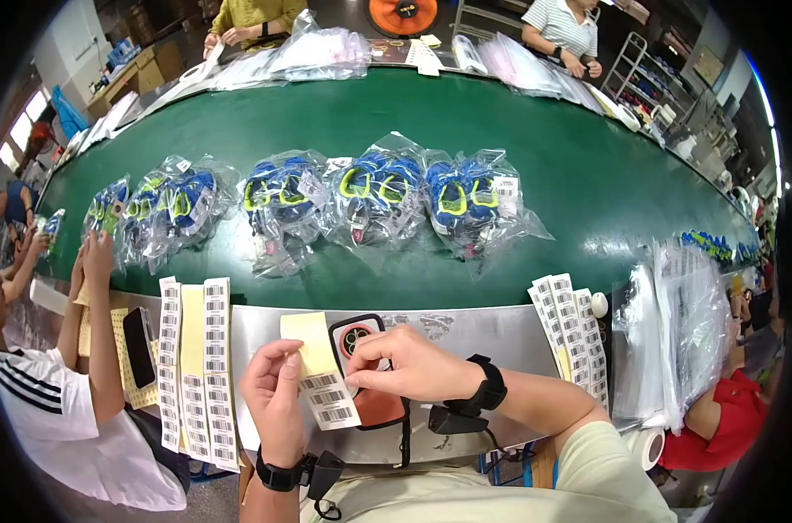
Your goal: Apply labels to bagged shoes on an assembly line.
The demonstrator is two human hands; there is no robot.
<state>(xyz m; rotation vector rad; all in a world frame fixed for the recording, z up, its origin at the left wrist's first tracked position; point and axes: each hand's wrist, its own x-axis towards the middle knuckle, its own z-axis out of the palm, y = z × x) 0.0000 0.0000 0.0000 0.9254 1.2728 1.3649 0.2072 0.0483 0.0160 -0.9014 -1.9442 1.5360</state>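
My left hand (275, 392) pinches the left edge of a sheet of barcode labels (330, 404). The upper part of that sheet is bare yellow backing; printed white labels fill the lower part. On its right edge the thumb and forefinger of my right hand (409, 366) close together. Whether a single label has come loose there is too small to tell. Partly covered by the sheet and my right hand, an orange phone in a black case (380, 411) lies on the metal tabletop (261, 327).
Bagged blue-and-yellow shoes (374, 187) line the green conveyor belt (326, 113). Label strips lie left (217, 366) and right (570, 327); clear plastic bags (675, 331) are stacked at the right. A co-worker's arm (99, 322) reaches in at the left. More people stand across the belt.
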